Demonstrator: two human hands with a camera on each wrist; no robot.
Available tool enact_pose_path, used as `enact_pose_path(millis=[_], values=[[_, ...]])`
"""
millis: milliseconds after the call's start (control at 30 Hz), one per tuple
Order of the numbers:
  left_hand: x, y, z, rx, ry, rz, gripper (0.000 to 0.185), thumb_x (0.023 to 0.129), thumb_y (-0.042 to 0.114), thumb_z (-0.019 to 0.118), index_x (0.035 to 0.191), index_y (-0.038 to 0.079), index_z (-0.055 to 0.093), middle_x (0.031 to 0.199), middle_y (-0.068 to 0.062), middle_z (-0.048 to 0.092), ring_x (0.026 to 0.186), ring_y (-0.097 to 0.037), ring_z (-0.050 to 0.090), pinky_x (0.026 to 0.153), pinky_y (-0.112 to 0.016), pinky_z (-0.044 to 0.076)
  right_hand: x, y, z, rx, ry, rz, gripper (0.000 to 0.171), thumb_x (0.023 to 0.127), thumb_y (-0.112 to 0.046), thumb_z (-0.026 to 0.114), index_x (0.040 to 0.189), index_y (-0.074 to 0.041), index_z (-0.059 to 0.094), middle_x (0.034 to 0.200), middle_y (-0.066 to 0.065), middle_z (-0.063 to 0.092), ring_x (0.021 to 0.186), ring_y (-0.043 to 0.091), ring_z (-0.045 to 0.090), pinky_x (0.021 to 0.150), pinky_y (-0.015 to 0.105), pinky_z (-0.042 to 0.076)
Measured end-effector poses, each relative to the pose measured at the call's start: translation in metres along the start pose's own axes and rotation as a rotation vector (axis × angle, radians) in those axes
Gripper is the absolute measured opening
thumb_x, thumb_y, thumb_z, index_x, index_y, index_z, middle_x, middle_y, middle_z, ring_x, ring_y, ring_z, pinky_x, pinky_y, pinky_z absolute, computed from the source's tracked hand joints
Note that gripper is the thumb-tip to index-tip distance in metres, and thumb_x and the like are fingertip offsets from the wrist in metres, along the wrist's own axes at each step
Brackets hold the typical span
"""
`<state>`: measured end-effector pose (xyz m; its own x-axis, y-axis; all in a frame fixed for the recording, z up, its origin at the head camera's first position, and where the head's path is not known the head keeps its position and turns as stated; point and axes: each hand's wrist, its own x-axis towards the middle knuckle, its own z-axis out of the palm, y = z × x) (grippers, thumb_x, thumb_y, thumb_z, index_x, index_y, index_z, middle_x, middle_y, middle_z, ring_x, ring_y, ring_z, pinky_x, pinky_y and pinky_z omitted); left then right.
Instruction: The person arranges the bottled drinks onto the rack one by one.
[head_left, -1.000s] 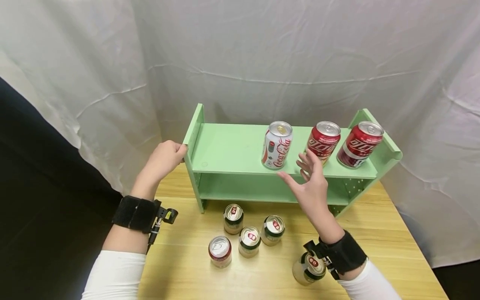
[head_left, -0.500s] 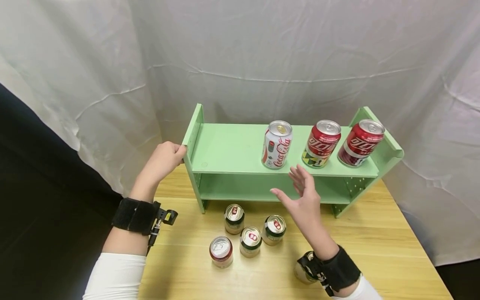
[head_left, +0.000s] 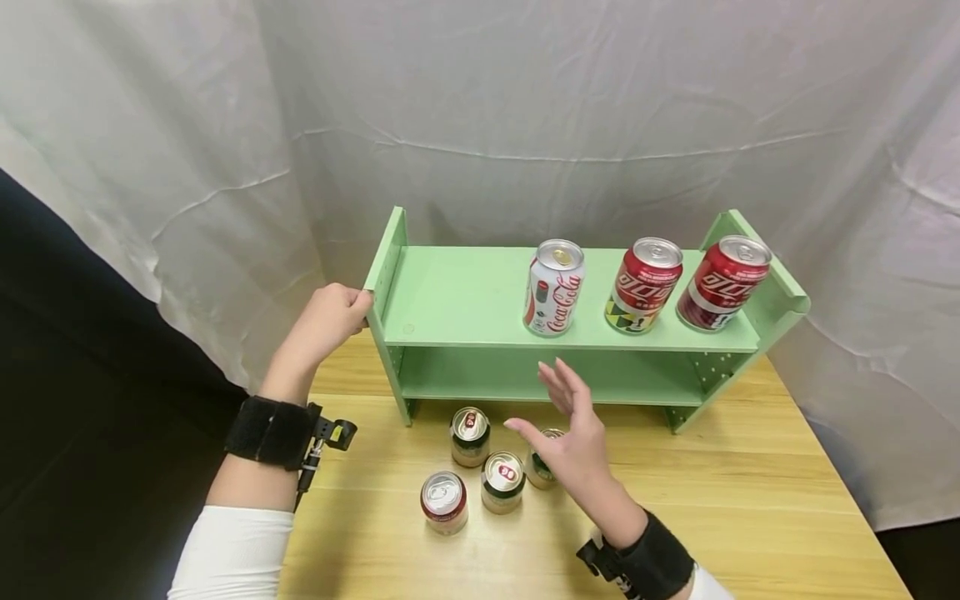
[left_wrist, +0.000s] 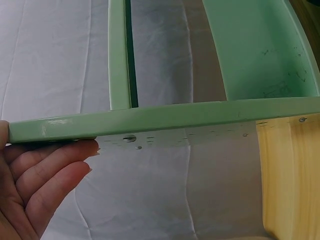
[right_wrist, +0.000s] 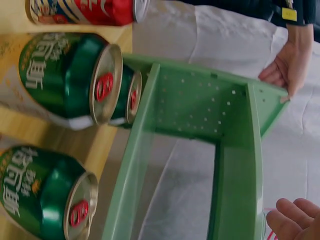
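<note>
Three cans (head_left: 643, 286) shelved beyond right hand (head_left: 572, 443) | four cans (head_left: 503, 482) left beneath it, fingers spread | left hand (head_left: 327, 315) grips shelf (head_left: 457, 300) end.

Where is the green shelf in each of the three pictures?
Head view: the green shelf stands mid-picture at the table's back, three cans on top.
Left wrist view: the green shelf side panel crosses the middle, edge on, above the fingers.
Right wrist view: the green shelf lies turned sideways, filling the middle.
Shared landmark: the left hand gripping the shelf's end, also in the left wrist view and the right wrist view.
</note>
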<state>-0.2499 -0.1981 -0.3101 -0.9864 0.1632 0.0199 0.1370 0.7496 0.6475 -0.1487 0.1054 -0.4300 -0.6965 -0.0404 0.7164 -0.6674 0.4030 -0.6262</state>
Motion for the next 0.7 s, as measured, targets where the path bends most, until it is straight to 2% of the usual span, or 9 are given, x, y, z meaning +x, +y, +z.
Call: enact_pose_path(millis=[133, 233, 467, 700], values=[[0.0, 0.001, 0.0, 0.0, -0.002, -0.001, 0.043, 0.094, 0.02, 0.035, 0.052, 0.013, 0.032, 0.046, 0.005, 0.026, 0.046, -0.013, 0.025, 0.047, -0.024, 0.027, -0.003, -0.004, 0.007, 0.026, -0.022, -0.005, 0.1, 0.059, -0.011, 0.086, 0.141, 0.004, 0.03, 0.134, 0.017, 0.053, 0.119, 0.032, 0.054, 0.104, 0.028, 0.041], [-0.001, 0.001, -0.001, 0.006, -0.001, -0.004, 0.042, 0.094, 0.02, 0.035, 0.052, 0.013, 0.032, 0.046, 0.005, 0.026, 0.046, -0.012, 0.025, 0.047, -0.024, 0.026, -0.005, -0.007, 0.011, 0.044, -0.052, -0.018, 0.096, 0.065, -0.022, 0.083, 0.141, 0.003, 0.03, 0.135, 0.018, 0.051, 0.12, 0.033, 0.053, 0.105, 0.029, 0.04], [-0.001, 0.0, 0.0, 0.002, -0.007, -0.003, 0.042, 0.094, 0.021, 0.034, 0.053, 0.013, 0.032, 0.047, 0.005, 0.025, 0.047, -0.013, 0.026, 0.048, -0.024, 0.028, -0.013, -0.014, 0.022, 0.051, -0.11, -0.038, 0.096, 0.063, -0.012, 0.085, 0.141, 0.003, 0.03, 0.133, 0.019, 0.053, 0.119, 0.032, 0.054, 0.106, 0.026, 0.04], [0.0, 0.0, 0.0, -0.002, -0.006, 0.002, 0.042, 0.094, 0.02, 0.034, 0.052, 0.013, 0.032, 0.046, 0.005, 0.025, 0.048, -0.014, 0.026, 0.049, -0.025, 0.029, -0.021, -0.017, 0.033, 0.064, -0.16, -0.046, 0.091, 0.073, -0.031, 0.078, 0.14, 0.005, 0.029, 0.132, 0.021, 0.053, 0.117, 0.033, 0.056, 0.106, 0.025, 0.04]])
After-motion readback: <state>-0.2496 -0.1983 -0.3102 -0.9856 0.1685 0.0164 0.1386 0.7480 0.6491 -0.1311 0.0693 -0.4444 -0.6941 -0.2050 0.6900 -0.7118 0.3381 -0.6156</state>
